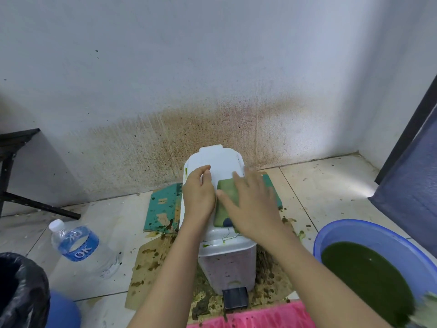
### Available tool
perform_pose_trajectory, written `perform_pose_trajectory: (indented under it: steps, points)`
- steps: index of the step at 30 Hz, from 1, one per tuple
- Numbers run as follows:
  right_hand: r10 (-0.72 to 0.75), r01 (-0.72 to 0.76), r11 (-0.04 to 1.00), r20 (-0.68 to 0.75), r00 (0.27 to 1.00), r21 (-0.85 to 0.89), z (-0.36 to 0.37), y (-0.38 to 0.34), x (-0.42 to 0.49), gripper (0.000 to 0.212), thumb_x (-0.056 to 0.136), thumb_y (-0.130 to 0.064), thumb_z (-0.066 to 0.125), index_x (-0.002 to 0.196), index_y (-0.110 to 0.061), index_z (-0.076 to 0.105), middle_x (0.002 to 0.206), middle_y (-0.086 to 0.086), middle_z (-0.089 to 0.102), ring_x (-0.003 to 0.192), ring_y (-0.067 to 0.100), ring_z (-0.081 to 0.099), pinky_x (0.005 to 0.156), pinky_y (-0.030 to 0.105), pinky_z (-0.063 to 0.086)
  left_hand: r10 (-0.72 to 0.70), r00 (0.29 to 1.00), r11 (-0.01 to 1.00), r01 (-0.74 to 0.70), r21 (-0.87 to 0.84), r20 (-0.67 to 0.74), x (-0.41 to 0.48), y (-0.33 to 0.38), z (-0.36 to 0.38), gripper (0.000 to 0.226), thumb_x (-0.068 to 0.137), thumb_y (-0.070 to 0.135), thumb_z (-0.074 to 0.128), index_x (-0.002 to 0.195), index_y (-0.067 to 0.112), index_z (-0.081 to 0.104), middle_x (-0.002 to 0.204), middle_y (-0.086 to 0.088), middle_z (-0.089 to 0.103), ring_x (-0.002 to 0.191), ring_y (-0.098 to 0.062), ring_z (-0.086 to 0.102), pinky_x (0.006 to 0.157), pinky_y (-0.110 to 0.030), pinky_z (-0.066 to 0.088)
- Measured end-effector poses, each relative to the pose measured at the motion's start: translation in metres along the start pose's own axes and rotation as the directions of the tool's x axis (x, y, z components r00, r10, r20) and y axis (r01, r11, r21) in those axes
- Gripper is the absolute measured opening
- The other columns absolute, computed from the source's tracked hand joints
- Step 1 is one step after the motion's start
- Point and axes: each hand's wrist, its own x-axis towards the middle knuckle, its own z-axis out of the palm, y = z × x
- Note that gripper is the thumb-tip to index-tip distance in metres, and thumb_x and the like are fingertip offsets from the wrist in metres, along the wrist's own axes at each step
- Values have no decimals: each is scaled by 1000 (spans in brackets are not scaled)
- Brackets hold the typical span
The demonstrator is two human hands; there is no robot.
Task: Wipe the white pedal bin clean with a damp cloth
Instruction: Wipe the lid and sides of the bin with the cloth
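The white pedal bin (217, 159) stands on the floor against the stained wall, lid down, its black pedal (235, 297) facing me. A folded green cloth (224, 209) lies on the lid. My right hand (253, 204) presses flat on the cloth with fingers spread and straight. My left hand (197, 192) rests on the lid's left side, its fingers lightly bent over the edge, steadying the bin. Thin green smears mark the lid's front rim.
Soiled cardboard (163, 207) lies under the bin. A blue basin (354, 235) of dark green water sits at the right. A water bottle (80, 247) lies at left, a black-lined bin (21, 290) at lower left, a black stand (14, 162) further back.
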Motion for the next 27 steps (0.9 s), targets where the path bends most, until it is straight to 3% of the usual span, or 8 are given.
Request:
perform_pose_trajectory:
  steps: [5, 8, 11, 15, 19, 23, 25, 27]
  points:
    - [-49, 49, 999, -33, 998, -13, 18, -1, 2, 52, 103, -42, 27, 153, -28, 23, 163, -6, 12, 150, 19, 5, 119, 53, 16, 48, 997, 993, -54, 101, 54, -1, -8, -8, 40, 108, 25, 38, 144, 15, 53, 150, 3, 50, 139, -12, 42, 118, -34, 30]
    - [33, -28, 978, -19, 999, 208, 15, 12, 38, 52, 104, -36, 34, 153, -22, 28, 162, 0, 19, 149, 21, 14, 120, 46, 18, 53, 983, 974, -89, 210, 174, -3, -10, -9, 43, 108, 26, 37, 151, 20, 43, 159, 3, 37, 150, -14, 26, 124, -39, 17]
    - [153, -140, 782, 30, 988, 608, 12, 21, 60, 46, 103, -30, 41, 148, -19, 42, 152, 4, 42, 140, 21, 36, 117, 44, 28, 21, 942, 833, -202, 516, 335, -3, -12, -3, 50, 109, 33, 29, 158, 24, 26, 167, 0, 16, 155, -18, 4, 125, -36, -2]
    - [184, -180, 567, 90, 979, 804, 14, 26, 40, 40, 103, -30, 44, 143, -29, 47, 147, -7, 47, 133, 8, 43, 114, 34, 33, -21, 922, 665, -277, 694, 387, -1, -14, -2, 54, 108, 42, 18, 160, 28, 14, 169, -2, 2, 155, -23, -5, 125, -41, -6]
    - [166, -170, 461, 103, 981, 871, 24, 15, -5, 44, 102, -33, 48, 145, -37, 40, 150, -22, 39, 135, -5, 35, 112, 24, 28, -21, 926, 719, -249, 649, 378, 5, -24, -31, 53, 107, 43, 24, 159, 33, 18, 168, 4, 5, 155, -17, -2, 124, -37, -5]
    - [57, -84, 490, 64, 996, 868, 39, -17, -33, 44, 102, -29, 47, 144, -41, 37, 151, -28, 33, 139, -11, 26, 114, 17, 23, -122, 948, 870, -41, 492, 294, 24, -29, -70, 45, 105, 32, 40, 150, 32, 39, 163, 5, 27, 153, -19, 14, 124, -46, 9]
    - [18, -52, 521, 50, 999, 852, 47, -35, -36, 46, 103, -26, 47, 146, -37, 36, 152, -27, 31, 140, -12, 23, 115, 16, 21, -213, 935, 908, 82, 411, 284, 34, -25, -77, 47, 102, 48, 41, 147, 34, 42, 159, 10, 32, 153, -22, 17, 123, -51, 10]
    - [-15, -27, 573, 43, 999, 819, 54, -49, -31, 47, 103, -25, 45, 149, -34, 36, 153, -26, 28, 138, -16, 20, 110, 4, 18, -270, 917, 856, 88, 509, 294, 38, -23, -74, 61, 99, 65, 29, 155, 41, 26, 165, 16, 15, 155, -25, -1, 123, -53, -5]
